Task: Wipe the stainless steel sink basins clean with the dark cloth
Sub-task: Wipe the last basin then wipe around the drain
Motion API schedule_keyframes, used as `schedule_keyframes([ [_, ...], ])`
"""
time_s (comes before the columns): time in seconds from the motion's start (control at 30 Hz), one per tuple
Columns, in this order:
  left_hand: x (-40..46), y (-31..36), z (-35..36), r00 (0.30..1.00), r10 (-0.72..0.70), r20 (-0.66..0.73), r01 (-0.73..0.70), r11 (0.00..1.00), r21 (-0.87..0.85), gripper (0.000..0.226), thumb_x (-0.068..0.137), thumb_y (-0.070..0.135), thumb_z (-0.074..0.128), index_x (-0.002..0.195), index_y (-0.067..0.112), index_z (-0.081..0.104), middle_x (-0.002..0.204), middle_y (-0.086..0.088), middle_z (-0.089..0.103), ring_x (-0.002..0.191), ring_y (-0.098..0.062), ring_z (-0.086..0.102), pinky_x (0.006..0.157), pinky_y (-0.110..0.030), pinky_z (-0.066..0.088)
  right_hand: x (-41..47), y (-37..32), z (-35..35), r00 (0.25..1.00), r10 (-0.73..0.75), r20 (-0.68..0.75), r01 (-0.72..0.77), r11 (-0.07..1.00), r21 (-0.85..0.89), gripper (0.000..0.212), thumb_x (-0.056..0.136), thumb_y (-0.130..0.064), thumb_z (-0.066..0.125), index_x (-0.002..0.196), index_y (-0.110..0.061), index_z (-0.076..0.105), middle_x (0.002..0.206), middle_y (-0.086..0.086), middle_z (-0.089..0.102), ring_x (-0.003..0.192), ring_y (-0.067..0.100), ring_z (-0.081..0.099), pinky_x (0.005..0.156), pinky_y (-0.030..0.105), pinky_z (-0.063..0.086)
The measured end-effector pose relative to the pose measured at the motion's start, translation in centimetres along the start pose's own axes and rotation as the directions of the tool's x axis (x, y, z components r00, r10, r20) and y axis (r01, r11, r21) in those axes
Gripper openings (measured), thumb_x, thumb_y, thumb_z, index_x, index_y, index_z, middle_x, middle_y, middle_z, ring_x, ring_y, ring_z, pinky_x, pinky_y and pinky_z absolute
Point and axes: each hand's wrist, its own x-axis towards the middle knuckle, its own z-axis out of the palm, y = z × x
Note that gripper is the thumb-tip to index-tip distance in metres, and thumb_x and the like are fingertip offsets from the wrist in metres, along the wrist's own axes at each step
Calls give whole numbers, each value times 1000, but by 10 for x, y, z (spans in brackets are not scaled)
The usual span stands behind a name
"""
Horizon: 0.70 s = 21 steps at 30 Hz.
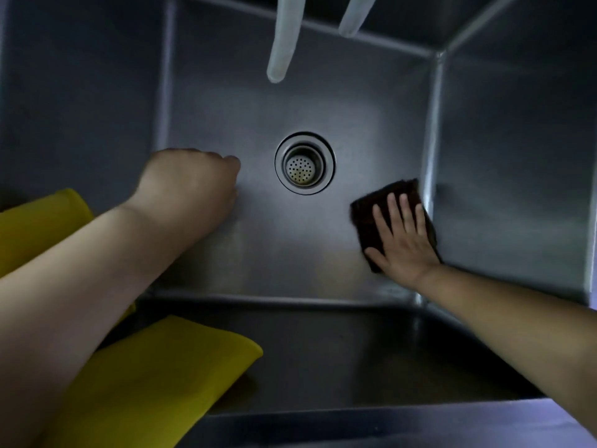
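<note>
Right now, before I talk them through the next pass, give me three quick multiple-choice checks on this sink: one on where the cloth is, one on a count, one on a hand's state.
1. Where does the dark cloth lie in the basin?
A. Over the drain
B. On the floor by the right wall
C. Draped on the front rim

2. How many pale spout tubes hang over the basin?
A. One
B. Two
C. Four

3. How does the right hand meet the cloth?
A. Flat, fingers straight, pressing it down
B. Bunching it in a fist
C. Apart from it

Answers:
1 B: the cloth sits right of the drain strainer, against the right wall.
2 B: one longer tube and one shorter tube show at the top.
3 A: the spread fingers lie on top of the cloth.
</note>
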Motion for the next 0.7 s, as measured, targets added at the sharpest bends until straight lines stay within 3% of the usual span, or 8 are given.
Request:
schedule_keyframes([
  [0.1,3,1,-3,1000,-21,21,21,1000,13,9,89,19,52,88,11,54,65,-3,43,60,-25,43,49,-23,16,-19,-24,1,981,-186,61,187,982,-11,84,88,-59,31,148,-16,-9,146,17,-30,136,38,-32,109,52,-23],
  [0.2,7,0,-4,998,-43,53,42,999,3,7,90,18,52,92,12,52,70,-4,46,65,-27,47,57,-29,28,-22,-57,-9,904,-427,7,427,904,-3,83,84,-57,50,148,-18,14,151,20,-1,140,43,-4,109,60,-4],
  [0.27,8,1,-5,996,-39,81,40,999,-6,8,92,20,50,94,13,51,67,-2,39,67,-27,46,61,-31,31,-12,-75,-20,818,-572,-58,570,820,-60,78,82,-56,55,146,-21,27,150,15,13,138,40,11,107,62,8],
  [0.37,9,3,-5,994,-26,108,26,1000,-2,14,94,26,47,98,13,52,76,-6,50,77,-31,56,62,-31,33,13,-101,-36,629,-774,-73,765,633,-120,65,92,-53,40,148,-28,20,155,8,9,142,34,2,110,60,-3],
  [0.43,9,2,-4,995,-21,94,22,1000,-5,14,93,26,48,97,13,51,72,-5,45,74,-30,53,62,-31,32,28,-129,-46,552,-830,-77,822,557,-116,60,95,-51,34,149,-30,17,157,7,11,144,31,1,112,57,-7],
  [0.5,8,-1,-1,998,-14,66,15,1000,-11,14,92,25,50,94,11,51,71,-4,39,72,-29,52,61,-30,32,37,-161,-56,532,-843,-79,835,538,-117,58,96,-49,33,149,-31,18,158,5,14,145,30,5,113,55,-7],
  [0.63,6,-4,9,1000,7,29,-6,999,-32,16,93,25,49,87,11,48,70,-4,40,65,-24,44,54,-26,23,37,-187,-61,581,-811,-70,800,585,-134,57,98,-48,27,150,-31,11,159,4,7,146,29,-2,112,52,-15],
  [0.7,5,-4,13,999,31,43,-30,999,-20,17,92,27,48,90,10,50,77,-7,50,69,-26,50,59,-28,31,30,-172,-57,601,-797,-61,788,603,-122,57,99,-48,24,150,-29,9,159,4,4,145,29,-5,113,51,-15],
])
